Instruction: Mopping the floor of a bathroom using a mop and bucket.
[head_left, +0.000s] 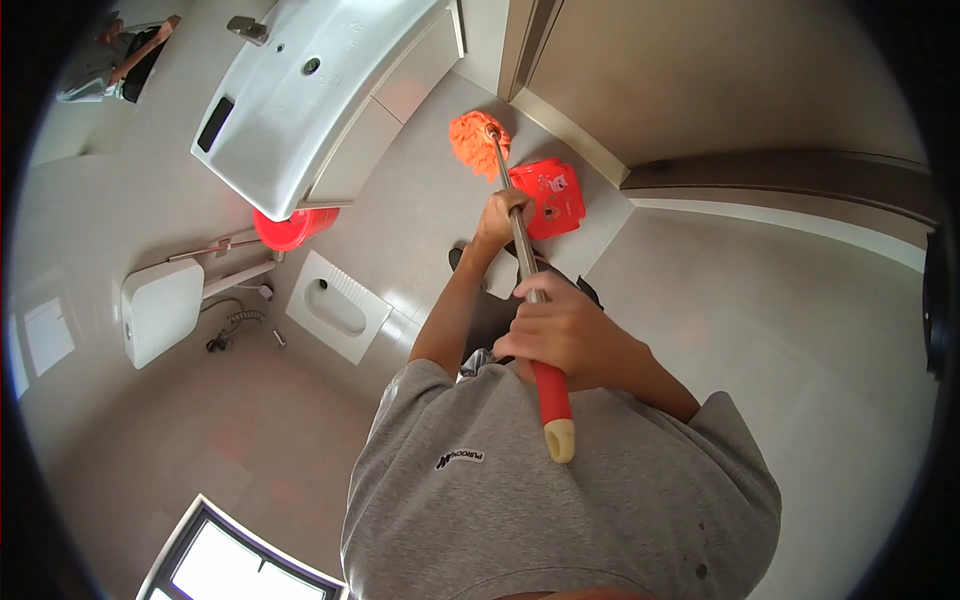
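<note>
A mop with a fluffy orange head [474,145] slants away from my chest, its head on the grey floor beside the washbasin cabinet. My left hand [499,217] is wrapped round the metal pole [522,248] at about mid-length. Closer to my body, my right hand [557,328] grips the pole's upper part, just above the red handle grip [552,395] in the picture's lower part. The cream end cap [561,441] points at my grey shirt. A red plastic stool [556,200] stands right of the pole, close to the mop head.
A white washbasin [290,110] with a cabinet [350,150] lies at the far left, a red bucket [285,232] below its near corner. A squat toilet [338,307] is set in the floor to my left, near a white cistern [160,312]. A doorway threshold [570,135] runs along the far right.
</note>
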